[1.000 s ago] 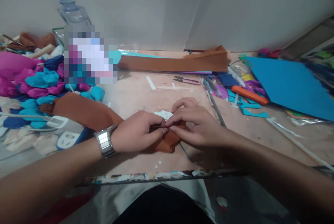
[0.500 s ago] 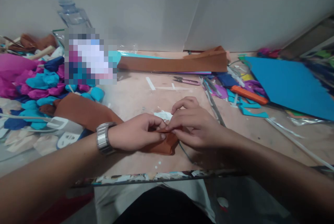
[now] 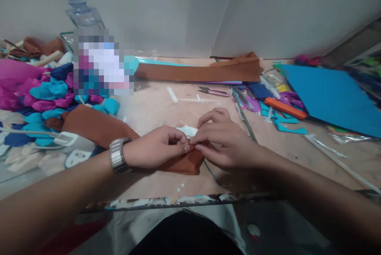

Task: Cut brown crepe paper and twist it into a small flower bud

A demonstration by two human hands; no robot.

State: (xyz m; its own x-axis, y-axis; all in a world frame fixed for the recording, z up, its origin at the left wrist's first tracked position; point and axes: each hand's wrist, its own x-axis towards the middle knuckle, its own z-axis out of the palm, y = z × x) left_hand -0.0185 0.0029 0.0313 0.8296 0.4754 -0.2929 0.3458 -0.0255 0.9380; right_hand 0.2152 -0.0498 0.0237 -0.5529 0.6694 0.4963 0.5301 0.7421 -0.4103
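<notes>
A strip of brown material (image 3: 183, 164), paper or thin fabric, lies folded near the table's front edge, and both hands pinch its upper edge. My left hand (image 3: 160, 146), with a metal watch at the wrist, holds it between thumb and fingers. My right hand (image 3: 222, 140) grips the same edge just to the right, its fingertips almost meeting the left ones. A longer brown length (image 3: 95, 126) stretches to the left behind my left wrist. Partly hidden behind the fingers is a small whitish piece (image 3: 187, 131). The exact fold under the fingertips is hidden.
Pink, blue and turquoise bundles (image 3: 49, 92) crowd the left, beside a white power strip (image 3: 79, 158). Thread snips (image 3: 213, 91) lie behind my hands. An orange cutter (image 3: 285, 108) and a blue sheet (image 3: 333, 98) sit at right. A clear bottle (image 3: 85, 17) stands back left.
Both hands stay at the brown material's edge, with only a slight shift of the fingers. The left thumb has moved a little up and right.
</notes>
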